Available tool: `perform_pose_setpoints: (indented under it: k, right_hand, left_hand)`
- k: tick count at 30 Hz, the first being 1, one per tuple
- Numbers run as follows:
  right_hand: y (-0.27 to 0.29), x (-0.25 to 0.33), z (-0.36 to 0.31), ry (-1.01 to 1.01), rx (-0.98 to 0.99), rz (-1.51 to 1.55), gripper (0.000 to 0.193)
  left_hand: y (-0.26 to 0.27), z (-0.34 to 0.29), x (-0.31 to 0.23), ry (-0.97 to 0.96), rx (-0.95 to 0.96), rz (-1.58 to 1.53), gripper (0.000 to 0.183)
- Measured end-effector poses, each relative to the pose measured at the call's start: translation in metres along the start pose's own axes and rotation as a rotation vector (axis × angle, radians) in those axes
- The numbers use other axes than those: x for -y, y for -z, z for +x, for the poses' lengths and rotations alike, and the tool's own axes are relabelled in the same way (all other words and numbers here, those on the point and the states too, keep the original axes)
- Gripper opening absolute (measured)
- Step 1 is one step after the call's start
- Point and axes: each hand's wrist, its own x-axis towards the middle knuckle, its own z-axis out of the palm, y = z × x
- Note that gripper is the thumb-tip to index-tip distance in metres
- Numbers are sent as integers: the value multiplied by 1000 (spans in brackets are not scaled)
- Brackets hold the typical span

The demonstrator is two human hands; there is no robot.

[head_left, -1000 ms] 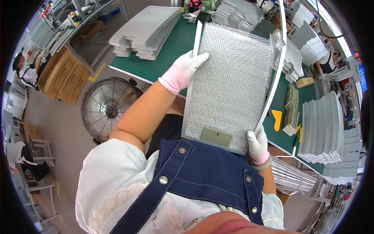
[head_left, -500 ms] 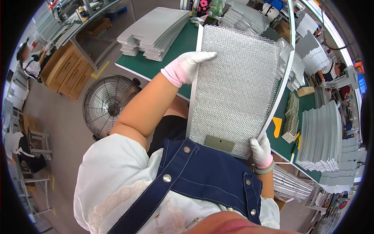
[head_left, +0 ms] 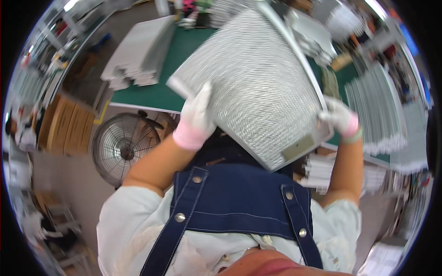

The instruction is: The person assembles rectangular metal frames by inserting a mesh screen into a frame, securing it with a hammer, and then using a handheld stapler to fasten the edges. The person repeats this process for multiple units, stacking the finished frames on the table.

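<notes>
A silver metal mesh filter panel (head_left: 258, 87) with a thin light frame is held tilted in front of my body, blurred by motion. Near its lower corner is a small olive-grey plate (head_left: 297, 147). My left hand (head_left: 199, 112), in a white glove with a pink cuff, is closed on the panel's left edge, thumb lying over the mesh. At the right edge, near the lower right corner, my gloved right hand (head_left: 338, 115) grips the frame. The fingers under the panel are hidden.
A green table (head_left: 138, 97) carries a stack of notched grey sheets (head_left: 138, 50) at the left. More stacked panels (head_left: 375, 108) stand at the right, beside a small tan block (head_left: 340, 61). A floor fan (head_left: 126, 152) and cardboard boxes (head_left: 69, 124) are at the left.
The panel has turned counter-clockwise, its lower edge now sloping up to the right. My left hand is lower, my right hand higher and farther right. The whole view has shifted.
</notes>
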Motion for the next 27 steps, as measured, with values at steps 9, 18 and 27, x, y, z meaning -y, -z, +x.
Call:
perform_pose_setpoints:
  k: [9, 18, 27]
  right_hand:
    - [8, 10, 9, -217, 338, -155, 54]
    - [-32, 104, 17, -202, 355, -757, 33]
    - [-87, 67, 6, 403, -392, -1145, 30]
  left_hand:
    - [76, -8, -44, 512, 1439, -496, 48]
    - [-30, 157, -106, -86, 1276, 244, 39]
    - [-19, 162, -92, 0, 1373, -15, 38]
